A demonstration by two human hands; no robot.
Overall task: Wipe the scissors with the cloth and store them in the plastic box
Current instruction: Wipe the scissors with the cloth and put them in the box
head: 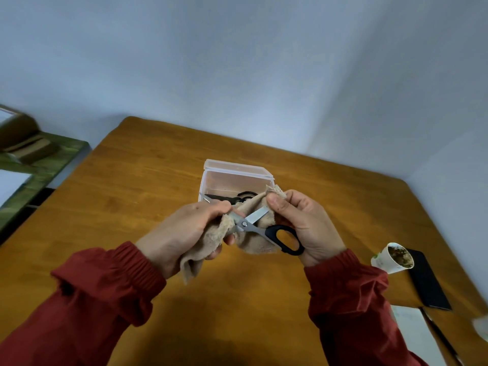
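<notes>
From the head view, the left hand (190, 228) grips the beige cloth (211, 243), bunched over one blade of the open scissors (253, 225). The right hand (306, 223) is curled about the black handle, its thumb pinching the cloth's other end by the bare blade. All this is held above the middle of the wooden table (137, 180). Just beyond stands the open plastic box (237, 171), towards the far edge, with a second pair of scissors (227, 198) inside; a paper cup (390, 260) stands by the right edge.
</notes>
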